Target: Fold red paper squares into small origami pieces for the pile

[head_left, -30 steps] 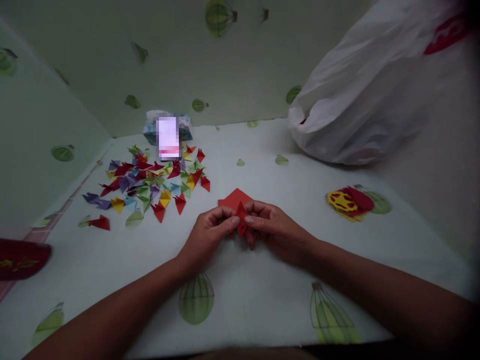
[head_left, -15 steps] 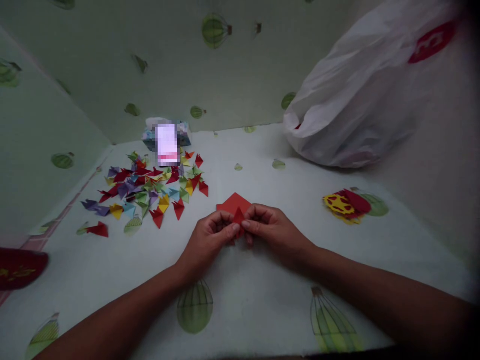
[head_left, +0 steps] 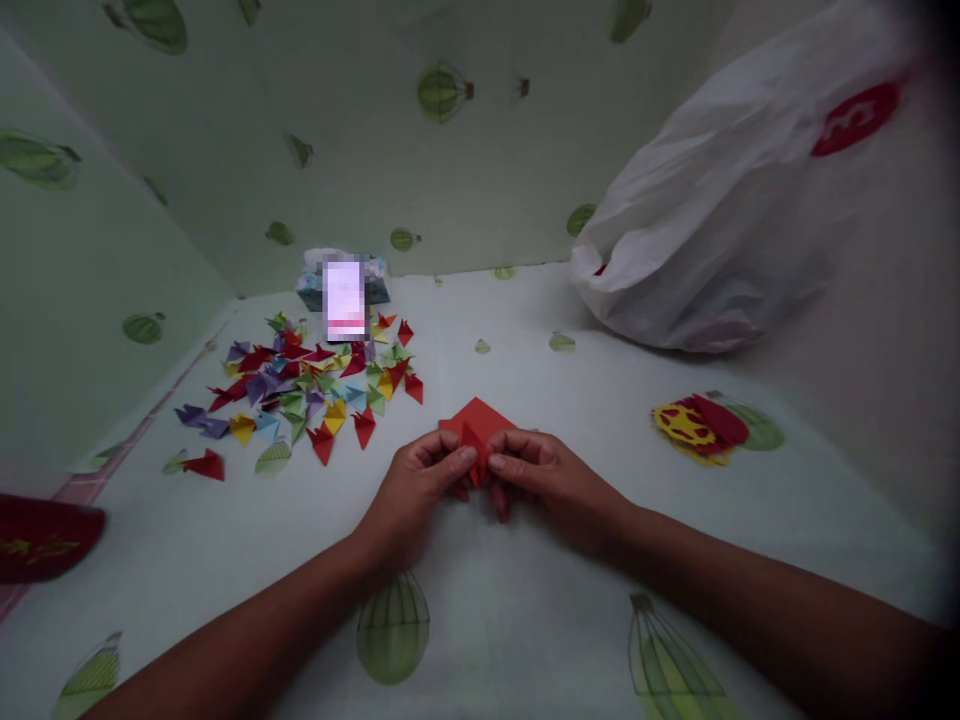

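A small folded piece of red paper (head_left: 474, 452) is pinched between my two hands, its pointed end downward. My left hand (head_left: 431, 470) grips its left side between thumb and fingers. On its right side, my right hand (head_left: 536, 470) closes with thumb and index finger, the other fingers curled below. Flat on the table just behind the hands lies red square paper (head_left: 480, 410), its near part hidden by them. To the left spreads a pile of small folded paper pieces (head_left: 300, 380) in red, yellow, green, blue and purple.
A phone (head_left: 345, 300) with a lit, blurred screen leans on a tissue box (head_left: 381, 280) behind the pile. A white plastic bag (head_left: 690, 230) stands at the back right. Yellow and red paper cut-outs (head_left: 690, 425) lie right. A dark red object (head_left: 45, 540) sits at the left edge.
The view has tilted slightly, so everything sits a little lower. Both hands keep hold of the folded red paper, and its two sides look slightly more spread around the middle point.
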`<action>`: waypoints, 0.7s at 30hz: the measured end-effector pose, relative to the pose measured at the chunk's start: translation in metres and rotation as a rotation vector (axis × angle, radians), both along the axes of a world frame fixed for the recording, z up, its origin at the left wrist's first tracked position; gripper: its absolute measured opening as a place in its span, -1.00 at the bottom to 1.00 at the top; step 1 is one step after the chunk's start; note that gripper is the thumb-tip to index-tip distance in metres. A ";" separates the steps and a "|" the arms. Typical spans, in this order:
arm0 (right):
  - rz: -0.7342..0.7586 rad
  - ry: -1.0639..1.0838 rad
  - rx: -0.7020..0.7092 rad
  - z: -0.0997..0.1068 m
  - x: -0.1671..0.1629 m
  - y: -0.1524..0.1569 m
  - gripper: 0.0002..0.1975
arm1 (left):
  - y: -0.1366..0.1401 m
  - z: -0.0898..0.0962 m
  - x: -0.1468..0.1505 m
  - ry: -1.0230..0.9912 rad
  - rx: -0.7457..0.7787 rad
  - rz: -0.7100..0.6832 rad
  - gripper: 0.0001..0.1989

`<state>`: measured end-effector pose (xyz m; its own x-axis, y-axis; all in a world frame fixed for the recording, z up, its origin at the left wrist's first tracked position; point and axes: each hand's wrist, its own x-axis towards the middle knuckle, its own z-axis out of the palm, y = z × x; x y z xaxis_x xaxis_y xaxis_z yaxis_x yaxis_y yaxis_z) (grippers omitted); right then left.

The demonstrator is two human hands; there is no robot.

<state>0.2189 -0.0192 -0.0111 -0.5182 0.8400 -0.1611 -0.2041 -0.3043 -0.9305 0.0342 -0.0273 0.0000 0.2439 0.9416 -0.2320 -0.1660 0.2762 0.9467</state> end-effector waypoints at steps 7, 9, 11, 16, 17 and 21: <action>0.047 0.118 -0.127 -0.001 -0.002 0.000 -0.75 | 0.000 -0.004 0.002 -0.116 -0.067 0.027 -0.75; 0.049 0.125 -0.147 -0.002 -0.002 0.000 -0.75 | 0.000 -0.005 0.003 -0.137 -0.071 0.017 -0.76; 0.042 0.140 -0.167 -0.002 -0.002 0.000 -0.75 | 0.000 -0.006 0.002 -0.157 -0.074 0.006 -0.77; 0.043 0.170 -0.192 -0.003 -0.002 0.001 -0.73 | 0.000 -0.006 0.002 -0.151 -0.053 -0.009 -0.78; 0.049 0.161 -0.199 -0.003 -0.002 0.001 -0.73 | 0.000 -0.006 0.002 -0.135 -0.049 -0.003 -0.77; 0.060 0.106 -0.199 -0.001 -0.001 0.001 -0.70 | 0.000 -0.003 0.003 -0.084 -0.033 0.063 -0.76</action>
